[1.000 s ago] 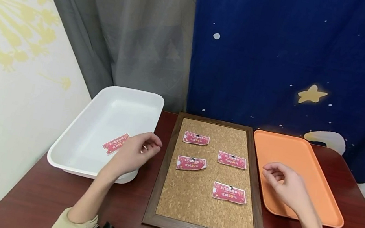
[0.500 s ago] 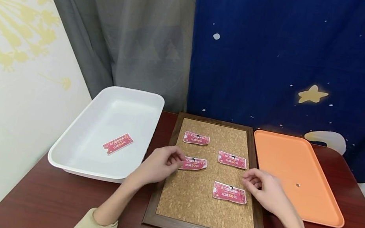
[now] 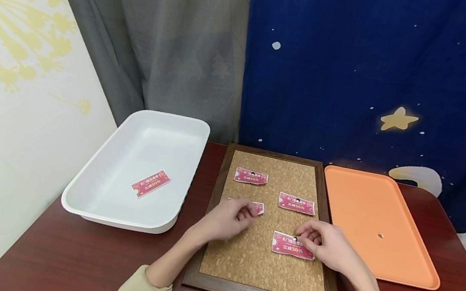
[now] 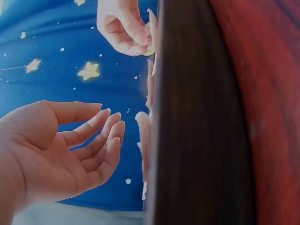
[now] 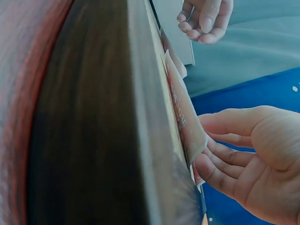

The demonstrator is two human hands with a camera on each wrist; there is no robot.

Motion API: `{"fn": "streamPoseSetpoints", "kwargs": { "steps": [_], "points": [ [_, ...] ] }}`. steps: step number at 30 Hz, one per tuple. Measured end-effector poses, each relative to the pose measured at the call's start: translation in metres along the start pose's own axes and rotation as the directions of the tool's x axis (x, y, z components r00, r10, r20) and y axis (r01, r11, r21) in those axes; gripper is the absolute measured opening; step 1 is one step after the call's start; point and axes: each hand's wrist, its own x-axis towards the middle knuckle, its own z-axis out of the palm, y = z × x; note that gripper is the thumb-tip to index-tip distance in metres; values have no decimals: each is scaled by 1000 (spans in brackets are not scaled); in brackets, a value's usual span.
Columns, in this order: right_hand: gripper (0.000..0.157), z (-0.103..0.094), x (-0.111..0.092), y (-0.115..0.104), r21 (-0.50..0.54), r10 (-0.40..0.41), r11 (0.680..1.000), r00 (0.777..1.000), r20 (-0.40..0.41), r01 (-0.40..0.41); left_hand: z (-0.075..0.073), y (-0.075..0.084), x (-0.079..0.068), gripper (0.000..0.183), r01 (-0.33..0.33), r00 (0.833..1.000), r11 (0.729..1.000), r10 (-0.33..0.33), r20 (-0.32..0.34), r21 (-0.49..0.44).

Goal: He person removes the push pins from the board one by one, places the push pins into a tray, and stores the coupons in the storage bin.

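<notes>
A framed cork board lies on the table with pink printed coupons tacked to it. My right hand is at the lower right coupon, thumb and fingertips pinching its small thumbtack. In the left wrist view a brass-coloured tack shows at those fingertips. My left hand hovers over the middle left coupon and covers most of it. Its fingers are loosely bent and hold nothing; the left wrist view shows them apart from the board. The upper left coupon and upper right coupon are uncovered.
A white basin on the left holds one loose coupon. To the board's right lies an orange tray with a small shiny dot on it. Grey and blue curtains hang behind the table.
Both hands have moved inward over the board, the left from beside the white basin, the right from over the orange tray. My right fingertips have reached the lower right coupon's tack.
</notes>
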Motion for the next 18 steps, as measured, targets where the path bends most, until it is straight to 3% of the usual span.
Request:
{"fn": "streamPoseSetpoints", "kwargs": {
  "steps": [6, 14, 18],
  "points": [
    [6, 1, 3, 3, 5, 20, 1000, 998, 59, -20, 12, 0, 7, 4, -1, 999, 1000, 2, 44, -29],
    [8, 1, 4, 5, -10, 16, 1000, 998, 58, -15, 24, 3, 13, 7, 29, 997, 1000, -29, 76, 10],
    [7, 1, 6, 5, -26, 15, 1000, 999, 51, -14, 30, 5, 16, 7, 74, 992, 997, -74, 104, 3]
  ]
}}
